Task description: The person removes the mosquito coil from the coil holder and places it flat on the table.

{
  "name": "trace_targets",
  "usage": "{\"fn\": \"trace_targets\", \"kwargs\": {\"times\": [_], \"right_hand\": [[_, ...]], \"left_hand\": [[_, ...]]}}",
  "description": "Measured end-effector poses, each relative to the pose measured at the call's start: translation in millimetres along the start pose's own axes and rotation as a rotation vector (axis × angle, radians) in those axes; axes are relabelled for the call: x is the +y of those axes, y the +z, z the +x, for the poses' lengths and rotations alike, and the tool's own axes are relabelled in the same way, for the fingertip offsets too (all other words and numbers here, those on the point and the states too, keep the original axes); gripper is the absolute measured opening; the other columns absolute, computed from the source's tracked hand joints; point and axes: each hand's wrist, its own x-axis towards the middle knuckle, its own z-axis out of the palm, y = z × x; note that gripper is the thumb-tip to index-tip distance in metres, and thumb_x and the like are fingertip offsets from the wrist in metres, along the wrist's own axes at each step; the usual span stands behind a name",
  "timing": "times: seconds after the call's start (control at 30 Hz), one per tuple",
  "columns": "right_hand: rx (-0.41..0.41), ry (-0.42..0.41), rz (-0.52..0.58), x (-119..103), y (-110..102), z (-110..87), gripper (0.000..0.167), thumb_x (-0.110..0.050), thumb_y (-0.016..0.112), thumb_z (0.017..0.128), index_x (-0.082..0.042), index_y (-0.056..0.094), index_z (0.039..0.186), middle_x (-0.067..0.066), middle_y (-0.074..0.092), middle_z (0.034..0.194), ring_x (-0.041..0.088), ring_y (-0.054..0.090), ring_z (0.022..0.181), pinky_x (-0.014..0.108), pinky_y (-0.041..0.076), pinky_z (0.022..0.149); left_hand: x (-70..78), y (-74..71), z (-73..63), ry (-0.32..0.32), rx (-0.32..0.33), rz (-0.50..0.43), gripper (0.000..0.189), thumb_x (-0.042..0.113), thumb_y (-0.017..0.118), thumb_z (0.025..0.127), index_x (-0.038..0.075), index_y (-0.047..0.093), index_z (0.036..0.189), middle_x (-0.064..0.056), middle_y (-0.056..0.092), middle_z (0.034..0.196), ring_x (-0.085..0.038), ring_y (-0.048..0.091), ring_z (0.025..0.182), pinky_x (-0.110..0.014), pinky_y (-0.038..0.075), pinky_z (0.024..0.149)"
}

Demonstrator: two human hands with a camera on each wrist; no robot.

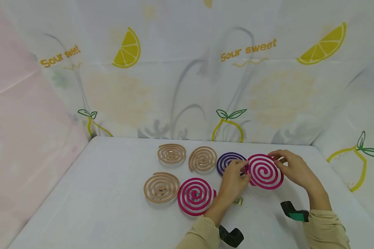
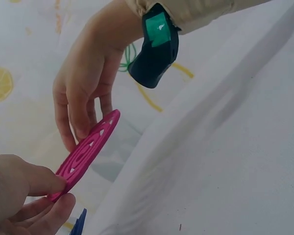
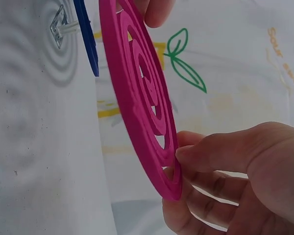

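A pink mosquito coil (image 1: 263,171) is held up off the table between the two hands, tilted, with its spiral facing the head camera. At its left edge the left hand (image 1: 233,180) pinches the rim between thumb and fingers. The right hand (image 1: 296,169) pinches the opposite rim, its thumb (image 3: 196,152) on one face and fingers behind. Partly hidden by the left hand, a dark blue mosquito coil (image 1: 224,162) stands just beyond it. Another pink mosquito coil (image 1: 195,207) sits left of the left forearm.
Three tan mosquito coils, one at the back left (image 1: 171,160), one at the back middle (image 1: 194,157) and one at the front left (image 1: 152,199), sit on the white table (image 1: 90,207). A small metallic piece (image 1: 238,201) lies near the left wrist. A printed cloth (image 1: 180,86) hangs behind.
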Motion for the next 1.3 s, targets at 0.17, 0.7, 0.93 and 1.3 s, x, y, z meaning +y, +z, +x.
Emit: {"fn": "trace_targets", "kwargs": {"times": [0.17, 0.7, 0.93, 1.3], "right_hand": [[0.004, 0.029, -0.007, 3, 0, -0.5, 0.029, -0.004, 0.056, 0.090, 0.003, 0.056, 0.119, 0.023, 0.061, 0.107, 0.039, 0.058, 0.096, 0.038, 0.057, 0.066], [-0.071, 0.063, -0.014, 19, -3, -2.5, 0.029, -0.009, 0.058, 0.091, 0.005, 0.057, 0.117, 0.024, 0.063, 0.107, 0.036, 0.059, 0.094, 0.036, 0.057, 0.065], [-0.103, 0.049, -0.006, 22, -4, -1.1, 0.031, -0.009, 0.060, 0.091, 0.005, 0.056, 0.118, 0.024, 0.063, 0.106, 0.037, 0.061, 0.093, 0.038, 0.057, 0.067], [-0.109, 0.061, 0.016, 32, -2, -2.7, 0.028, -0.003, 0.054, 0.092, 0.007, 0.056, 0.119, 0.029, 0.059, 0.110, 0.041, 0.059, 0.096, 0.043, 0.057, 0.069]], "left_hand": [[2.0, 3.3, -2.9, -0.048, -0.065, -0.074, 0.043, 0.003, 0.070, 0.080, 0.006, 0.063, 0.123, -0.010, 0.059, 0.117, -0.009, 0.062, 0.096, -0.004, 0.046, 0.069], [4.8, 15.3, -11.4, -0.075, -0.207, -0.055, 0.049, 0.013, 0.074, 0.081, 0.010, 0.059, 0.128, -0.006, 0.049, 0.136, -0.003, 0.064, 0.091, -0.007, 0.048, 0.075], [5.4, 21.3, -13.7, 0.030, -0.186, 0.128, 0.048, 0.020, 0.075, 0.080, 0.014, 0.062, 0.126, -0.007, 0.049, 0.138, -0.014, 0.058, 0.115, -0.017, 0.048, 0.091], [6.2, 26.3, -19.3, 0.082, -0.225, 0.252, 0.047, 0.025, 0.071, 0.084, 0.016, 0.060, 0.129, -0.010, 0.046, 0.142, -0.021, 0.045, 0.130, -0.030, 0.042, 0.104]]}}
